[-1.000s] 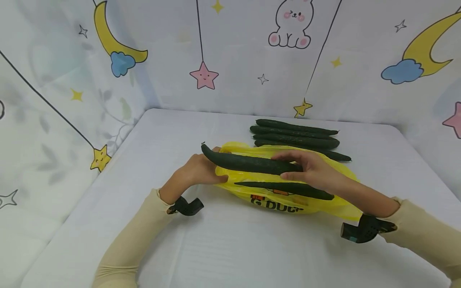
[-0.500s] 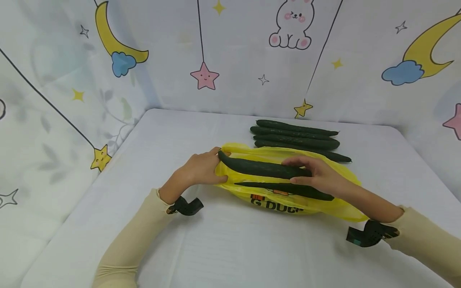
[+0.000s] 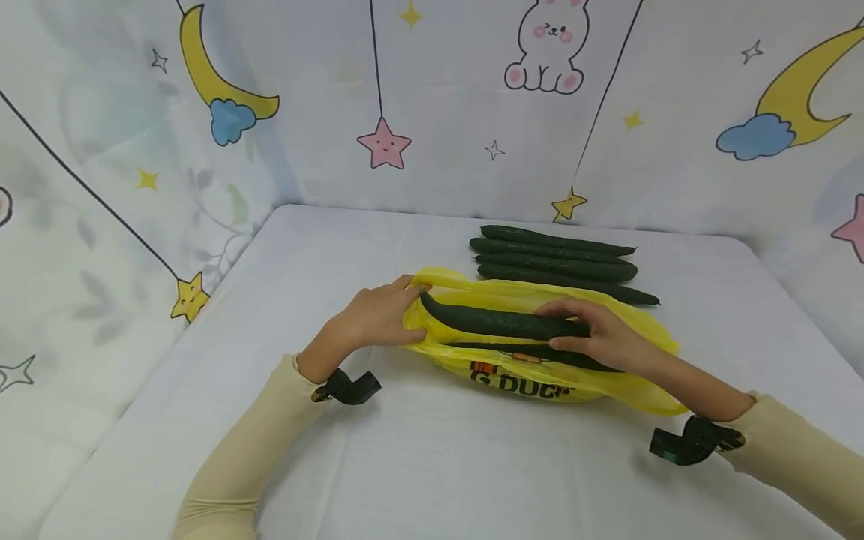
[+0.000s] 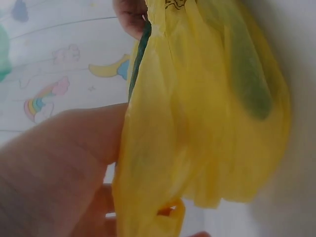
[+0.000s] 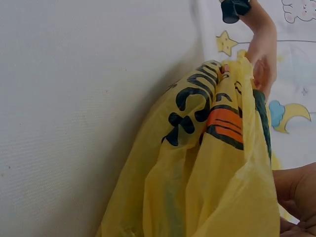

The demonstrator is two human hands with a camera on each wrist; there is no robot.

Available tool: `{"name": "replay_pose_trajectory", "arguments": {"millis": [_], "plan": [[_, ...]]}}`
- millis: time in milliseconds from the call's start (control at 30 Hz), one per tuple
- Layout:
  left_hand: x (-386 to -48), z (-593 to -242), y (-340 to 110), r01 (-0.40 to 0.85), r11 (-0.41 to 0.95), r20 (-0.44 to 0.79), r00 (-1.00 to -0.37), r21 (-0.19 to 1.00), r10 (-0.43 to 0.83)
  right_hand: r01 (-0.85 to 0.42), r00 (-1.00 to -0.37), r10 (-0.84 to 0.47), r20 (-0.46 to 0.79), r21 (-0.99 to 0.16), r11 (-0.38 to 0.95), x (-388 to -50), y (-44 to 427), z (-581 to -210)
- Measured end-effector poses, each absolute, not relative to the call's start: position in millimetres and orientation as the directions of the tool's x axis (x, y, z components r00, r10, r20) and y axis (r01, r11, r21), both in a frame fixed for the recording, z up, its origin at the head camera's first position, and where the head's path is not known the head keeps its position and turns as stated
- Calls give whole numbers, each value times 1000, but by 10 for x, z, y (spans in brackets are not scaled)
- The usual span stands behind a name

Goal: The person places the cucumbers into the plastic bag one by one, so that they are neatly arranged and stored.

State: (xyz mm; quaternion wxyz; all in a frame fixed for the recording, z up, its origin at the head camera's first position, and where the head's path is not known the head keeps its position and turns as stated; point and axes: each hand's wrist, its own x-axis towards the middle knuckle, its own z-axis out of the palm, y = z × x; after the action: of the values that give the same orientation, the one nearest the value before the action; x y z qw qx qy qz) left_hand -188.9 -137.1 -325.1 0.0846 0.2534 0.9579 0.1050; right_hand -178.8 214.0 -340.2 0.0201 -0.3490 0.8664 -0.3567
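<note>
In the head view a yellow plastic bag [image 3: 634,385] with dark lettering lies on the table, its mouth spread. My right hand [image 3: 604,334] grips the right end of a dark green cucumber [image 3: 499,322] lying level within the mouth. Just in front of it a second cucumber [image 3: 540,351] is partly covered by the bag's near edge. My left hand [image 3: 378,315] holds the bag's left end between thumb and fingers. The left wrist view shows a cucumber [image 4: 249,81] through the yellow film [image 4: 163,123]. Printed film [image 5: 222,173] fills much of the right wrist view.
Several cucumbers [image 3: 556,264] lie side by side behind the bag on the white-covered table [image 3: 439,465]. A patterned curtain [image 3: 445,90] with stars and moons hangs behind the table and along its left side.
The gripped cucumber has moved right and down into the bag's mouth with my right hand. The bag's near edge now covers more of the front cucumber. My left hand has stayed in place.
</note>
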Motion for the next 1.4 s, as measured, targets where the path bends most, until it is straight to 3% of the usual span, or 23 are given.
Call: {"name": "replay_pose_trajectory", "arguments": {"millis": [467, 800, 1400], "plan": [[-1870, -3209, -1373, 457, 857, -111, -864, 240, 491, -564, -775, -612, 157, -609, 558, -1830, 2119, -3453], [-1858, -3198, -1368, 462, 855, -100, -863, 236, 495, -479, -807, -587, 67, -654, 585, -1878, 2064, -3505], [-1849, -3196, -1356, 459, 857, -113, -863, 234, 493, -521, -759, -650, 39, -636, 570, -1881, 2049, -3515]]}}
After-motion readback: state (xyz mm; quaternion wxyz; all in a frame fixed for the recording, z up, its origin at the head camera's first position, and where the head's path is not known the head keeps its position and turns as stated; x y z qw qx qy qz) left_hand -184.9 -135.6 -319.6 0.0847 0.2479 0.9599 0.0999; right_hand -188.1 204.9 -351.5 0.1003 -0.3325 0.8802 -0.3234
